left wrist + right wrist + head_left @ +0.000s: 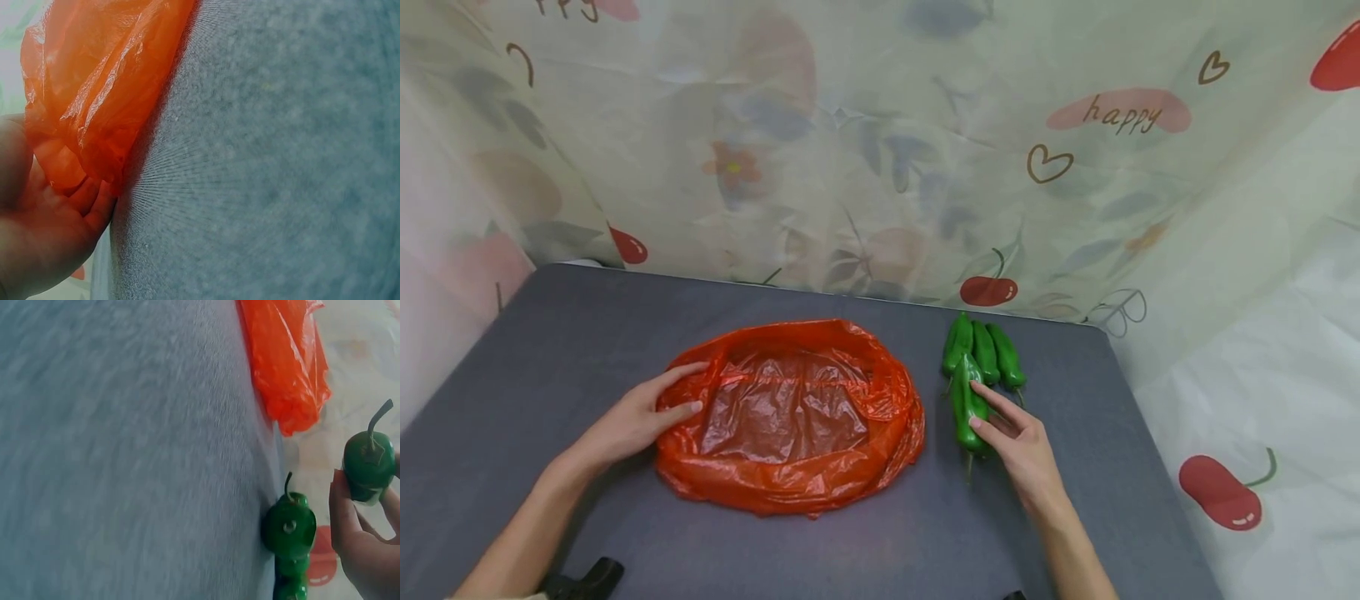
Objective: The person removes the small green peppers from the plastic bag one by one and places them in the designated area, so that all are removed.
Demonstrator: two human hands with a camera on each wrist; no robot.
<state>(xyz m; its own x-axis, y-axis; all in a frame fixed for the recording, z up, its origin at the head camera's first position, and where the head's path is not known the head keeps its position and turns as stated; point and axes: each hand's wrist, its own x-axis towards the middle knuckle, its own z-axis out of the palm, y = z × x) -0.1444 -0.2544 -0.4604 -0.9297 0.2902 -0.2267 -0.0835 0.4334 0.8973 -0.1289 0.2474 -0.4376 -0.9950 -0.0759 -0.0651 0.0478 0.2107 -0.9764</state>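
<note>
A red plastic bag [790, 492] lies with its mouth spread wide on the grey table. At its left rim my left hand [643, 412] holds the plastic between thumb and fingers; the left wrist view shows the thin film [112, 94] in that grip. My right hand [1018, 442] pinches a long green pepper [967, 408] by its side. In the right wrist view this pepper [369, 459] is up off the table, stem towards the camera. Just behind it, three more green peppers [1006, 354] lie side by side, one partly covered by the held pepper.
The grey tabletop [880, 554] ends at a back edge against a patterned curtain [880, 167], which also hangs at both sides. A black strap or mount [597, 577] shows by the left forearm.
</note>
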